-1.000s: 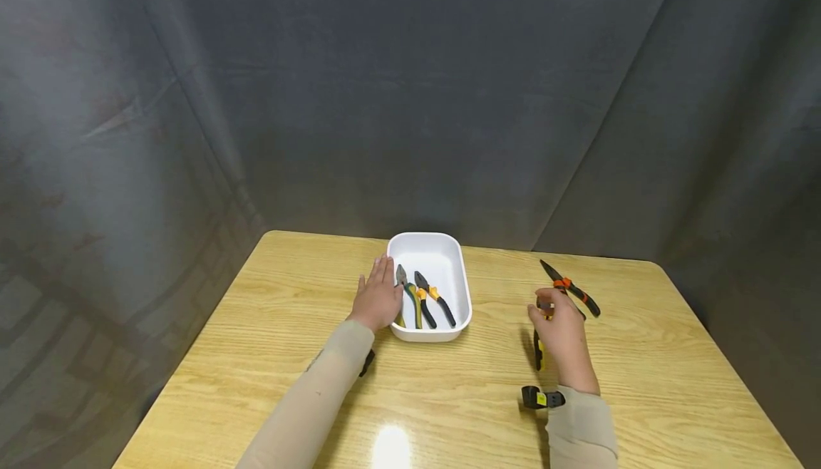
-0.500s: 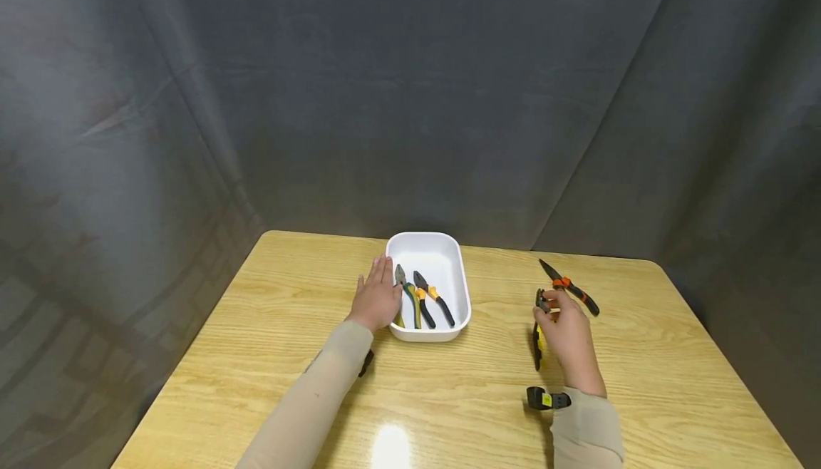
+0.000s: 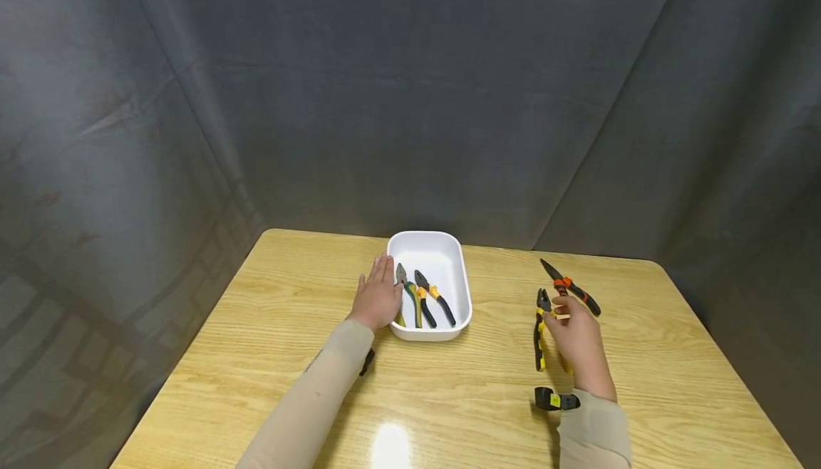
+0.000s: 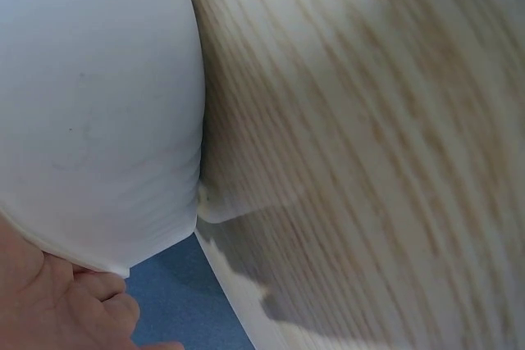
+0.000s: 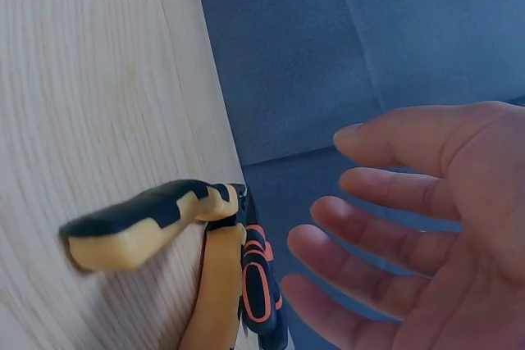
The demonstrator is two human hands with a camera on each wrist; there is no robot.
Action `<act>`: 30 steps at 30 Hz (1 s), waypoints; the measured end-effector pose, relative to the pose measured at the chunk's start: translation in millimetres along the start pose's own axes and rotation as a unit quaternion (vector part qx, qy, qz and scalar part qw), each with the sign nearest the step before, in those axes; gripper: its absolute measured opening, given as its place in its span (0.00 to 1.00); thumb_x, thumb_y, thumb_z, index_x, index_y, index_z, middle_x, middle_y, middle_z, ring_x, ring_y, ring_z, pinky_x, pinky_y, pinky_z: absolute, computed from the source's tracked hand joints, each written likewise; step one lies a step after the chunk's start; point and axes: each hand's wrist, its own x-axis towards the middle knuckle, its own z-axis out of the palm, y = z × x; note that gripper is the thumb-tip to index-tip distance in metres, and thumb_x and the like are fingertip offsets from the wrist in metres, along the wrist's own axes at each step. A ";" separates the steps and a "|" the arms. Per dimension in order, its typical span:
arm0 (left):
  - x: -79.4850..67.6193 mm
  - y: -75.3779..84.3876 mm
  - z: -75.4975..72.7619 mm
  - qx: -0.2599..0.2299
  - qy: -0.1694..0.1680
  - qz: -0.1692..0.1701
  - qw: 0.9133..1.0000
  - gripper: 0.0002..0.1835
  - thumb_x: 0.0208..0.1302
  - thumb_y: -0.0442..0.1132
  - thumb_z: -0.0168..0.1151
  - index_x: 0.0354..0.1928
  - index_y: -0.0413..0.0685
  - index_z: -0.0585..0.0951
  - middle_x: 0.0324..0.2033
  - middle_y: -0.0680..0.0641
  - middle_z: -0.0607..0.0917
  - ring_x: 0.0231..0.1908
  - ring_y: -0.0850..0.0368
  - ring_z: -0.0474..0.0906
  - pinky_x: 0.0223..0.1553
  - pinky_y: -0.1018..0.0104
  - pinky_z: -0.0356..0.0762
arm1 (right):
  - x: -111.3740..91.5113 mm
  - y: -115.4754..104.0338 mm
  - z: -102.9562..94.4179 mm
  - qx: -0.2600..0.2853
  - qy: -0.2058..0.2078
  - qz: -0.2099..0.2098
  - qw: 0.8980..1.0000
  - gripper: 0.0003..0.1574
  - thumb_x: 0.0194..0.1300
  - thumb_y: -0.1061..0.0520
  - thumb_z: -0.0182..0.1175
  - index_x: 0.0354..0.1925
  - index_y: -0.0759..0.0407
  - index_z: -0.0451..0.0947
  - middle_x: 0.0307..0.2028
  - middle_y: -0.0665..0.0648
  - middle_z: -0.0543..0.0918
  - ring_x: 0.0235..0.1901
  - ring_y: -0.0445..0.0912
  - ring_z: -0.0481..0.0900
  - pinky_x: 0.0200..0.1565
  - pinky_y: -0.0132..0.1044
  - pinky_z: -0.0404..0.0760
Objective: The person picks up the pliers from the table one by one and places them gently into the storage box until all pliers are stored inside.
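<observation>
My left hand [image 3: 377, 298] rests, fingers extended, along the left wall of a white plastic tray [image 3: 430, 336]. In the left wrist view the tray's wall [image 4: 98, 112] stands beside its fingers [image 4: 98, 305]. Two pairs of pliers lie in the tray: one green and yellow [image 3: 412, 296], one with orange-and-black handles [image 3: 436, 299]. My right hand [image 3: 579, 337] hovers just right of yellow-and-black pliers [image 3: 539, 337], partly covering their right handle. Its fingers are spread and loosely bent, with nothing between them in the right wrist view, where the yellow-and-black pliers [image 5: 156, 219] lie apart from it.
Red-and-black long-nose pliers [image 3: 571, 287] lie on the wooden table [image 3: 462, 398], beyond the right hand. A dark grey curtain [image 3: 410, 98] stands behind the table's far edge. A wrist camera [image 3: 555, 399] juts from the right sleeve.
My right hand has drifted right, away from the yellow-and-black pliers, so more of them shows. The left hand and the tray have stayed put.
</observation>
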 end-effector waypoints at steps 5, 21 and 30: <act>1.8 0.6 2.1 -0.006 0.004 0.003 1.000 0.34 0.73 0.50 0.39 0.74 0.45 0.43 0.73 0.45 0.43 0.72 0.50 0.36 0.68 0.45 0.40 | -0.6 4.0 -2.7 -0.004 -0.011 0.009 1.000 0.26 0.66 0.59 0.55 0.57 0.72 0.67 0.46 0.73 0.75 0.42 0.64 0.77 0.42 0.55 0.77; 1.3 -1.7 -3.8 -0.009 0.010 0.010 1.000 0.34 0.73 0.50 0.39 0.74 0.43 0.44 0.73 0.45 0.43 0.72 0.49 0.37 0.68 0.43 0.41 | -0.5 8.9 -3.9 -0.014 -0.045 0.039 0.998 0.27 0.67 0.56 0.54 0.58 0.72 0.66 0.46 0.71 0.76 0.45 0.65 0.77 0.41 0.54 0.77; 1.9 -4.9 3.4 -0.022 0.017 0.016 1.000 0.35 0.72 0.49 0.40 0.73 0.43 0.44 0.73 0.44 0.44 0.72 0.49 0.38 0.68 0.43 0.41 | -0.2 13.2 -4.0 -0.023 -0.058 0.040 0.997 0.27 0.68 0.56 0.53 0.58 0.73 0.66 0.48 0.74 0.75 0.46 0.67 0.75 0.42 0.56 0.76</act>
